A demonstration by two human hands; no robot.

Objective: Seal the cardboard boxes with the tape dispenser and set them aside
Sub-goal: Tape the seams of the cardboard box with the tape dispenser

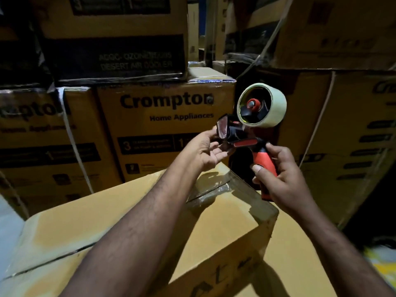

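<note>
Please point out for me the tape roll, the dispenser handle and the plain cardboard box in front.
tape roll (276,103): head view, on its pale outer band.
dispenser handle (264,160): head view, on its red middle.
plain cardboard box (64,228): head view, on its bare top flap.

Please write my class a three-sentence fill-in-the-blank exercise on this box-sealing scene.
The right hand grips the tape dispenser by its ____.
The tape roll sits ____ the handle.
The printed box behind reads "____ Home Appliances".
Answers: handle; above; Crompton.
</note>
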